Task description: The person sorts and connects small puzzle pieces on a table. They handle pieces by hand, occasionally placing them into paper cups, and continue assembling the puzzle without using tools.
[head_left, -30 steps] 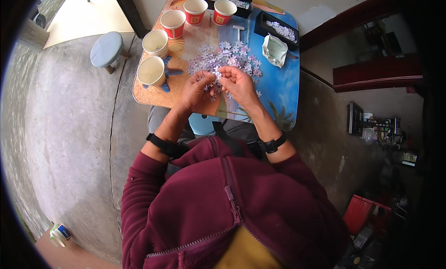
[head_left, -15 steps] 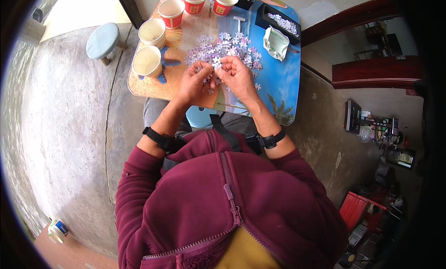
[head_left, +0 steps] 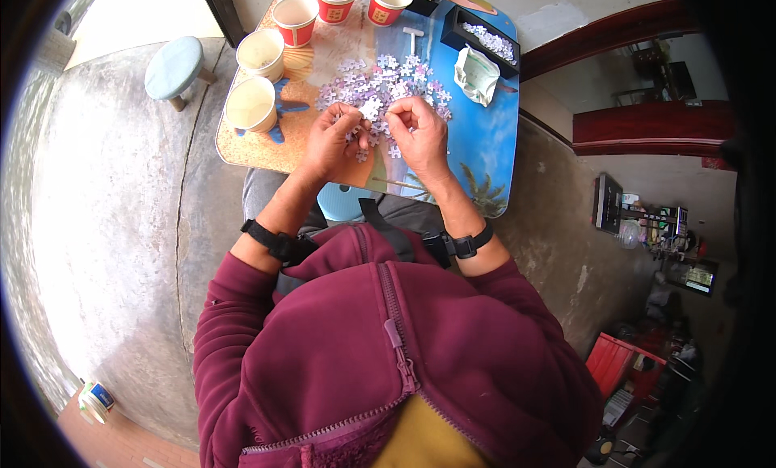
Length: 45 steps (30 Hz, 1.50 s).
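Observation:
A heap of small pale purple and white jigsaw pieces lies on a small table with a beach picture on its top. My left hand and my right hand meet at the near edge of the heap. Their fingertips pinch a white jigsaw piece between them. A few loose pieces lie under my hands. Both wrists wear black bands.
Several paper cups stand along the table's left and far side: two pale cups and red cups. A black tray with pieces and a crumpled plastic bag lie at the right. A blue stool stands on the concrete floor.
My hands have stayed together at the heap, fingers working the pieces. The head has tilted, so the table sits higher in the view.

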Tool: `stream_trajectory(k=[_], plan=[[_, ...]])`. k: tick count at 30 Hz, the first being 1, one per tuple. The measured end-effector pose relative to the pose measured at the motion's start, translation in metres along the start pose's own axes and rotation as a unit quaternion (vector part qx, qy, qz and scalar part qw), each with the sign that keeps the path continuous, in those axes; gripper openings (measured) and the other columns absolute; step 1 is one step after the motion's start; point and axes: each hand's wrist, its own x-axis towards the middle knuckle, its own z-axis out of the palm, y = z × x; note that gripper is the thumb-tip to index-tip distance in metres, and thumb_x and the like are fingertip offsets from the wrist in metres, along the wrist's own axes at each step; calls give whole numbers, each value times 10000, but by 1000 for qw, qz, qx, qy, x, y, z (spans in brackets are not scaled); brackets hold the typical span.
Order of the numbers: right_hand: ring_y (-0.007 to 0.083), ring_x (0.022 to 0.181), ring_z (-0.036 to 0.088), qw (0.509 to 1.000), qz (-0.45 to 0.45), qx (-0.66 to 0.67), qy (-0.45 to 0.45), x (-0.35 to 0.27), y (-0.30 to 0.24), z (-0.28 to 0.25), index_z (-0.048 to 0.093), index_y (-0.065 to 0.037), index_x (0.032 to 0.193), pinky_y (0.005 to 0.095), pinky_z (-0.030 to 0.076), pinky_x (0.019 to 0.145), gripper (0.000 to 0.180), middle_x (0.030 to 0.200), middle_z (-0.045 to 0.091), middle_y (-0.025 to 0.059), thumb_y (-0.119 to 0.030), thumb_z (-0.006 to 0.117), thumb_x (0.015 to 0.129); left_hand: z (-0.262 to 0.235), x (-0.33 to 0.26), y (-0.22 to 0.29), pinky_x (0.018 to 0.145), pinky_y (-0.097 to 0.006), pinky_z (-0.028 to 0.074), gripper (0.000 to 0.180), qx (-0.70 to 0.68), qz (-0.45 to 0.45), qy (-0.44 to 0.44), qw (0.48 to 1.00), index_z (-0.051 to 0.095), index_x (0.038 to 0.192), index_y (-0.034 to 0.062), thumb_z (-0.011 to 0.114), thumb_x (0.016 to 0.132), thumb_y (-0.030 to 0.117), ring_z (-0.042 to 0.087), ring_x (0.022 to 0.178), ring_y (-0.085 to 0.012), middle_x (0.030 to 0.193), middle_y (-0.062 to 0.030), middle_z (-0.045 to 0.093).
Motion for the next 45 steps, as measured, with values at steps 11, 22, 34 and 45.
stream_trajectory(k=[11,22,34,45], plan=[[227,730,628,929,-314,-194,25,4,-11,-21,610,-60,854,321,517,606,273,892,596,62,88,717,651,-3,0,4,421,-195,374,121,6,3,-41,999,483,911,70,564,922,160,571,564,-120,824,-89,622],[217,670,621,914,-343,-214,21,14,-12,-21,582,-43,800,305,508,551,203,864,592,66,80,678,669,-3,-3,7,422,-187,369,116,3,-8,-53,999,495,894,60,573,918,143,561,547,-109,785,-82,620],[233,694,611,889,-370,-270,20,44,-18,-21,568,-63,816,329,494,582,273,857,591,60,77,719,636,-4,-5,9,421,-185,354,119,-19,-2,-74,997,490,904,62,575,923,144,551,545,-100,758,-75,608],[240,701,607,872,-406,-274,2,67,-34,-1,572,-69,816,337,495,603,262,855,593,58,57,720,639,-7,-5,6,420,-191,354,104,-50,-19,-82,995,491,933,73,570,933,141,558,566,-125,817,-92,600]])
